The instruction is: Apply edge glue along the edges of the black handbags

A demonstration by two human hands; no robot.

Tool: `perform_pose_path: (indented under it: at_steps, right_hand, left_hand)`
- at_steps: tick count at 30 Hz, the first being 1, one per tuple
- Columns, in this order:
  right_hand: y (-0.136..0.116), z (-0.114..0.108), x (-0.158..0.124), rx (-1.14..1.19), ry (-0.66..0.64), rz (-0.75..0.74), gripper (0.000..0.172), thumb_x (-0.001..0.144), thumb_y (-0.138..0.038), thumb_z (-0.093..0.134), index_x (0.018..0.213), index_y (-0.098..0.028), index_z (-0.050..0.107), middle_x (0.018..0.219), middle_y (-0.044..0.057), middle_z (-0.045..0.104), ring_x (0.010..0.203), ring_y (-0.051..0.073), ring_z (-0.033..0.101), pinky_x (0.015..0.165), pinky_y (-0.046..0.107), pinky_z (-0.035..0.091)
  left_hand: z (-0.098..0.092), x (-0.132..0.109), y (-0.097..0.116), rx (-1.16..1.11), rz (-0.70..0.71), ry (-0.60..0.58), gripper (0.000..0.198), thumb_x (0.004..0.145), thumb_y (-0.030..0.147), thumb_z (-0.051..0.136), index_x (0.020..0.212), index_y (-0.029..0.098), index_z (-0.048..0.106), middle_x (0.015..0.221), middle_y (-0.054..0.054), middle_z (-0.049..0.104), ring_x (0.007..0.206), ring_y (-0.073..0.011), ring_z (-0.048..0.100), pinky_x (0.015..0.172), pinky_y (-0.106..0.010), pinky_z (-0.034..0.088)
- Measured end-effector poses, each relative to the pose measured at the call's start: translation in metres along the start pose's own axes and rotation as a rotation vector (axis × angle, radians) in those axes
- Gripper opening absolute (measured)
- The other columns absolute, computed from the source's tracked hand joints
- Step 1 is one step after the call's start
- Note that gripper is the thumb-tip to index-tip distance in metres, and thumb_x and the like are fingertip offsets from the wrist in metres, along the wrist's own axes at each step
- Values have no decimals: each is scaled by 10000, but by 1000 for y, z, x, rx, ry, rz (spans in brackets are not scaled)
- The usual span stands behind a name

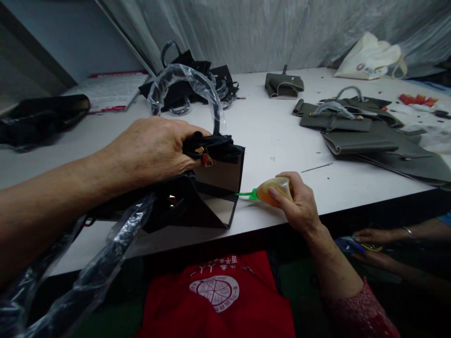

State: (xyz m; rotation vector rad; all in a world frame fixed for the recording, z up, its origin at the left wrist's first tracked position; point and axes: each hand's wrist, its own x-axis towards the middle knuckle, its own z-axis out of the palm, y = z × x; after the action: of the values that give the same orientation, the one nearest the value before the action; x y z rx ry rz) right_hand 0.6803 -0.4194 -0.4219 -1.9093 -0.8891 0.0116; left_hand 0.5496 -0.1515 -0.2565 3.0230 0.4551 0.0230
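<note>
1 bottle (267,191) in right hand (299,203)

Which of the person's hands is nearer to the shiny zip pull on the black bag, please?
Left. The left hand grips the black bag right beside the zip pull; the right hand holds the bottle farther off, beyond the bag's edge.

White-topped table (271,126) backed by wrinkled, greyish plastic sheeting (253,33). Plain blue-grey panel (84,37) stands at upper left. Light dim overall; dark green floor (301,293) shows in shadow below the table edge.
</note>
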Motion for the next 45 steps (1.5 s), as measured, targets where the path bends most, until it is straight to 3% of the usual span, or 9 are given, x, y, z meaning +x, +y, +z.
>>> perform_pose_path:
  at_steps: [7,15,18,24,29,34,38,42,45]
  right_hand:
    - [-8,-11,-4,-20,54,49,351,881,-521,702,1057,-235,600,786,-6,632,637,170,574,596,327,460]
    - [-2,1,-6,9,-72,-1,366,884,-507,702,1104,-234,597,791,-11,619,631,158,571,613,328,466]
    - [-3,1,-5,20,-21,1,392,877,-513,709,1125,-231,596,837,-1,633,656,162,588,616,325,468]
    - [-4,2,-2,61,-104,87,338,887,-526,695,1031,-231,613,794,-14,639,671,162,586,610,308,461]
    - [-1,5,-3,79,-12,137,379,871,-562,703,1048,-242,602,793,-14,644,680,171,589,623,320,468]
    - [-2,1,-5,90,-94,130,346,879,-546,700,1018,-240,619,816,-10,659,693,167,600,628,315,470]
    - [-2,0,-6,79,-9,142,372,873,-547,708,1051,-237,604,802,-15,650,683,165,591,619,310,470]
    - [-1,2,-8,103,-133,120,331,889,-522,698,1028,-234,612,780,-19,643,656,155,584,599,299,470]
    - [1,4,-10,93,-36,81,355,888,-515,703,1097,-247,601,825,-9,646,677,164,597,609,308,476]
  left_hand:
    - [0,2,0,1,-31,4,292,812,447,691,1097,407,742,977,75,759,898,-193,679,685,-267,365]
    - [3,1,0,10,3,32,272,826,444,668,1087,406,736,995,83,765,914,-198,679,686,-268,357]
    - [2,-1,1,31,-4,36,277,837,445,660,1101,406,736,966,84,762,891,-194,679,678,-268,348]
    - [8,-5,-2,113,36,102,333,851,446,674,1183,449,700,991,84,760,860,-205,684,640,-265,344]
    - [12,-9,-3,118,69,132,321,857,454,667,1177,452,694,992,83,759,886,-222,696,657,-276,352]
    - [11,-11,-1,126,67,123,319,868,489,638,1182,456,683,1008,79,755,885,-233,695,649,-283,346]
    - [10,-12,1,148,61,119,310,870,500,624,1162,426,695,1008,53,753,877,-253,700,646,-293,352]
    - [10,-14,2,125,62,130,314,859,504,620,1145,406,704,956,54,748,846,-237,693,629,-282,349]
    - [9,-16,2,134,59,136,303,849,517,628,1125,422,711,926,64,740,791,-215,678,612,-272,330]
